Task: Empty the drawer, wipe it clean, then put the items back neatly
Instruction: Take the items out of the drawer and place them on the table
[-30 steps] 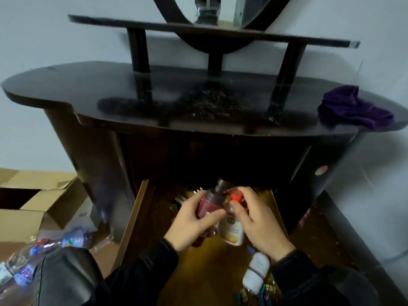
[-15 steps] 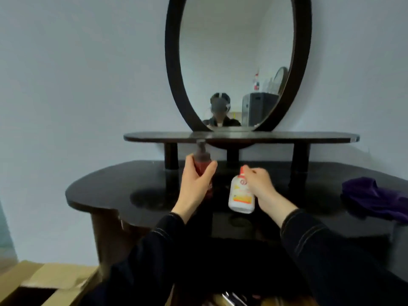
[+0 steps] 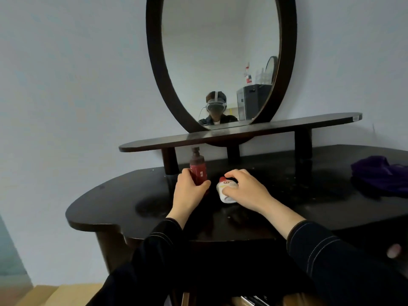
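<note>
My left hand (image 3: 187,193) grips a dark red pump bottle (image 3: 198,171) that stands upright on the black dresser top (image 3: 123,202). My right hand (image 3: 245,191) holds a small white bottle with a red cap (image 3: 225,188), tilted low against the dresser top, its fingers curled over it. A purple cloth (image 3: 379,175) lies crumpled at the right end of the top. The open drawer shows only as a sliver (image 3: 249,300) at the bottom edge, mostly hidden by my sleeves.
A narrow raised shelf (image 3: 220,135) on short posts runs behind the bottles, with an oval mirror (image 3: 220,62) above it. A cardboard box (image 3: 50,294) sits on the floor at lower left. The wall is close behind.
Both hands lifted the two bottles out of the drawer and lowered them onto the dresser top. The view rose from the drawer to the mirror.
</note>
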{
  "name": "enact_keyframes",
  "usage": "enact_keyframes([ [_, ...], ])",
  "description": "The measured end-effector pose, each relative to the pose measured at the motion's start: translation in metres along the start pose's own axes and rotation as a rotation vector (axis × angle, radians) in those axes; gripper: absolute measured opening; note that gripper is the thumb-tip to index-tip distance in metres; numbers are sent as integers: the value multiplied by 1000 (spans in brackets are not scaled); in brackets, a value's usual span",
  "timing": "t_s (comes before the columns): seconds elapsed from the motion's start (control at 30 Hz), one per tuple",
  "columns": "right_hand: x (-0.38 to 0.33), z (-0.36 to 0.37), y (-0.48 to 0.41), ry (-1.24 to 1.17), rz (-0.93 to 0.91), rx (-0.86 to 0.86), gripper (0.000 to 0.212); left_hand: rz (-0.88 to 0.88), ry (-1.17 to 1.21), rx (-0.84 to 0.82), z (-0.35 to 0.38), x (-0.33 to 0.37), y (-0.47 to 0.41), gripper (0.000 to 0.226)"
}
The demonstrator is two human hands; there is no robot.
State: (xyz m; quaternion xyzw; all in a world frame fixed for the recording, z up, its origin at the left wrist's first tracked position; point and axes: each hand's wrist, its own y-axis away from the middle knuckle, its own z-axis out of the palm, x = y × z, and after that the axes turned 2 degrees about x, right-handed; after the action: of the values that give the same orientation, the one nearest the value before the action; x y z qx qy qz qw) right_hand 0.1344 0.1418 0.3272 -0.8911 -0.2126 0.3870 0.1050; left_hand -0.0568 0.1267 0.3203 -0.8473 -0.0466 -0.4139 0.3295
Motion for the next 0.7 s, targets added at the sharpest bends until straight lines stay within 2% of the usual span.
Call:
enact_keyframes([
  [0.1, -7, -1, 4, 69, -39, -48, 69, 15, -26, 5, -1, 3, 1, 38],
  [0.2, -1, 2, 1, 126, -62, -39, 65, 25, -51, 12, 1, 2, -3, 41],
  [0.33, 6, 8, -9, 290, 31, 81, 65, 36, -105, 16, 6, -3, -14, 38],
  [0.47, 10, 18, -24, 481, 169, 223, 88, 23, -65, -14, 14, -12, -29, 36],
  [0.53, 11, 22, -33, 479, 131, 190, 93, 16, -34, -28, 18, -17, -36, 38],
  [0.6, 12, 27, -42, 381, 45, 83, 95, 2, 6, -26, 19, -22, -42, 44],
  [0.7, 13, 28, -45, 207, -53, -24, 81, -31, 63, 8, 16, -27, -47, 55],
])
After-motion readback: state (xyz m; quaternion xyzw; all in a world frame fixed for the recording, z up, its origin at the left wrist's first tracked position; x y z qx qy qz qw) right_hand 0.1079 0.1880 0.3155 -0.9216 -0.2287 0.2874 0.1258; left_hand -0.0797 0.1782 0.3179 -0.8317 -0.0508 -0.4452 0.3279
